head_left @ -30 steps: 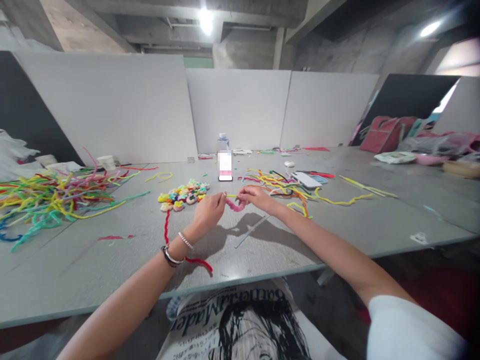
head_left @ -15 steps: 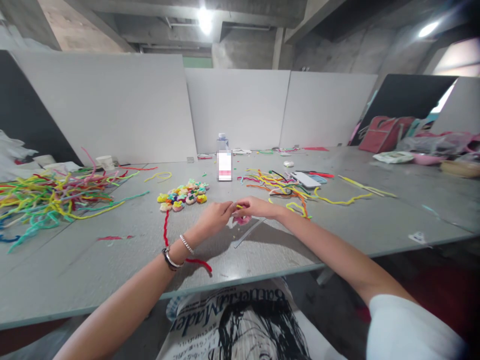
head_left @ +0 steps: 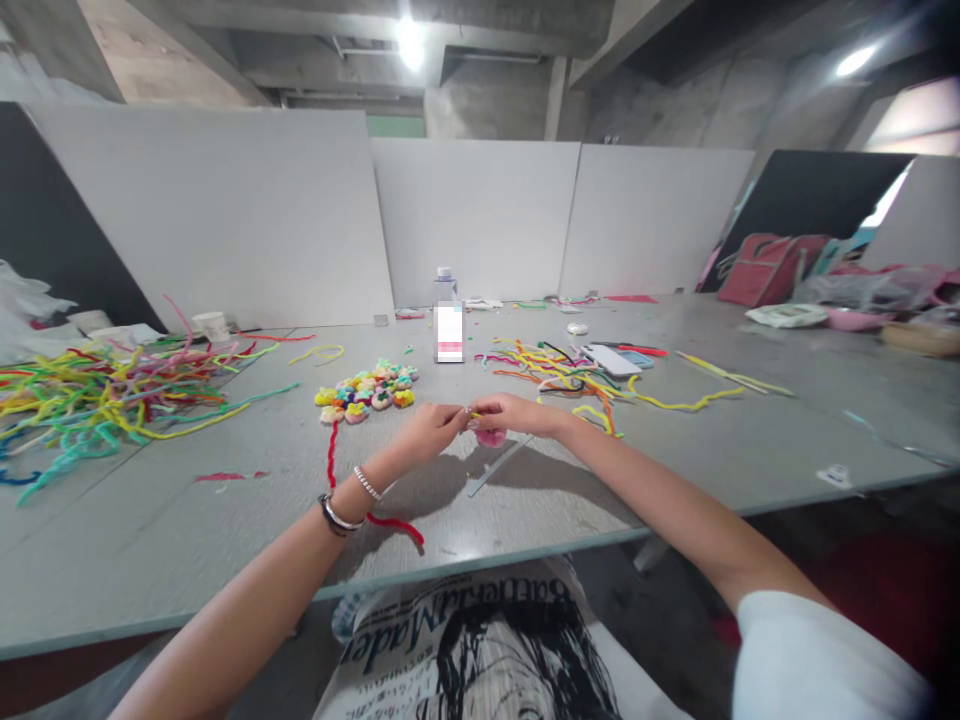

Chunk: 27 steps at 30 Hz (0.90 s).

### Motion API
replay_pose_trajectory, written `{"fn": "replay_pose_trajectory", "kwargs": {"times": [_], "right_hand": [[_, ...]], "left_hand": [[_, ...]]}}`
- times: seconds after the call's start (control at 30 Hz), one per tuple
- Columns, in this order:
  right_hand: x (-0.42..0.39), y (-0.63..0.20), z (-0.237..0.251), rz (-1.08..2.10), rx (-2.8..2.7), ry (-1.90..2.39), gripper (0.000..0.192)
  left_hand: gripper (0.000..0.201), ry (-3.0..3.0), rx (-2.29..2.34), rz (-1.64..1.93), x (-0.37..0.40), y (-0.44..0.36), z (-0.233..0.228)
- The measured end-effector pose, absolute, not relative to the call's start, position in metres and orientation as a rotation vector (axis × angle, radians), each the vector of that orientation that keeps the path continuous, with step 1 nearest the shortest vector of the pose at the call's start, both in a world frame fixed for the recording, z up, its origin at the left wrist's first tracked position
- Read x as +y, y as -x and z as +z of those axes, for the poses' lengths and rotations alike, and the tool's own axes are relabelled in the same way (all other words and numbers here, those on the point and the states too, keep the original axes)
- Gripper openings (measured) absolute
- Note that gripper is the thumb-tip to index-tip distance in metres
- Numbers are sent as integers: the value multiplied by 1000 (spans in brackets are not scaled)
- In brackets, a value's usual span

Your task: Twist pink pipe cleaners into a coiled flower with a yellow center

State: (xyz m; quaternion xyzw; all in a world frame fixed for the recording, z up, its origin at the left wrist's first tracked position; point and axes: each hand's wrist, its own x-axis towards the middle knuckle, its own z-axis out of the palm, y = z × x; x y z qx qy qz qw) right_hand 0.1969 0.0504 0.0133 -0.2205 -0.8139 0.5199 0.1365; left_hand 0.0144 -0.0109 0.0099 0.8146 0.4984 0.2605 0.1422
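My left hand and my right hand meet above the table, fingertips pinched together. A pink fuzzy pipe-cleaner piece hangs beneath my right fingers, which hold it. A small bit of yellow pipe cleaner shows between the fingertips, mostly hidden by them. Below lies a thin grey strip, flat on the table. A red pipe cleaner passes under my left wrist. Beyond my left hand sits a cluster of small multicoloured pipe-cleaner flowers.
Loose pipe cleaners are heaped at left and spread at right, beside a phone. A bottle stands behind, before white panels. The table's front edge runs close to my body.
The pink piece has turned a little between my fingers and shows rounder, slightly further right. My left wrist has shifted slightly left. Everything on the table stays where it was.
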Motion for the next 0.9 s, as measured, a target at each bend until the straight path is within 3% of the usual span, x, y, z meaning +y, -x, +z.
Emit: {"fn": "replay_pose_trajectory", "kwargs": {"times": [0.33,0.9], "right_hand": [[48,-199,15,1523,-2297,640,35],[60,-206,12,1600,-2364,591,28]], "left_hand": [[50,-2348,1469,785,-11,-15,11],[47,-2422,1484,775,-6,-12,11]]}}
